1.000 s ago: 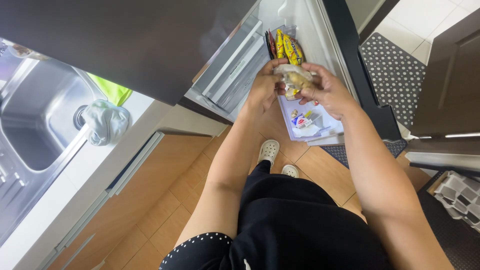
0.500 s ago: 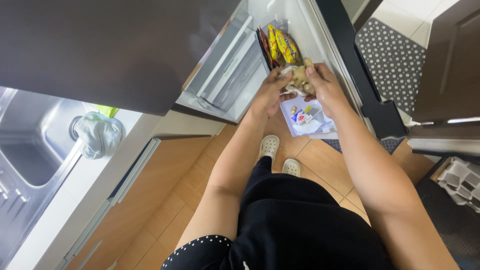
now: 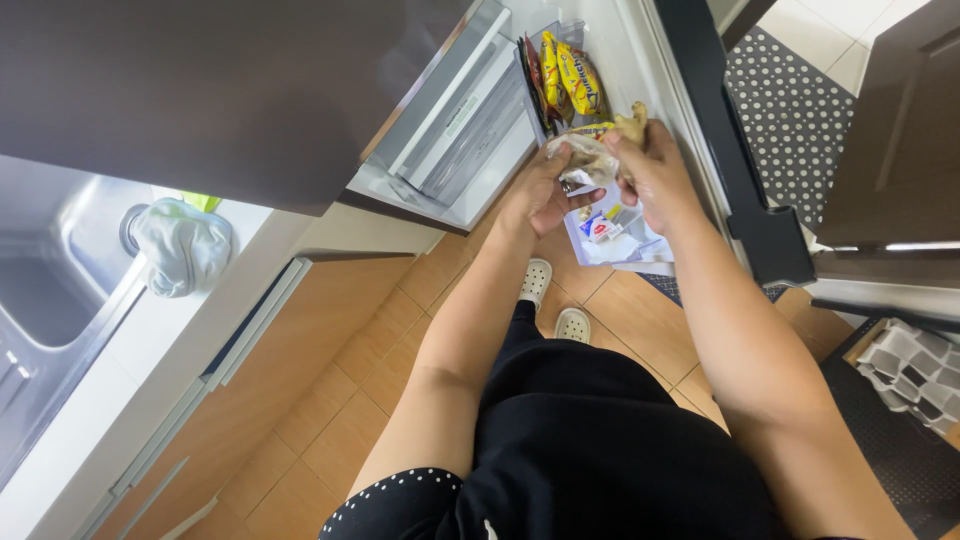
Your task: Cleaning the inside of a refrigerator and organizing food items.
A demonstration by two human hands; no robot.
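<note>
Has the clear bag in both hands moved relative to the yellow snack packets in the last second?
Yes. The clear bag has risen toward the yellow snack packets, away from the white tray.

We're looking down into a home kitchen. A stainless steel sink (image 3: 45, 300) is sitting in a pale countertop (image 3: 200, 330) on the left, with a bundled grey cloth (image 3: 180, 245) lying at its edge. Ahead, a fridge door (image 3: 640, 60) is standing open, its shelf holding yellow snack packets (image 3: 570, 75) (wrappers pressed upright against each other). Orange-brown floor tiles (image 3: 340, 420) are running underfoot, a dotted grey mat (image 3: 790, 100) is lying beyond the fridge, and the person is wearing pale house slippers (image 3: 572, 325), which is pointing to somebody's own home.
</note>
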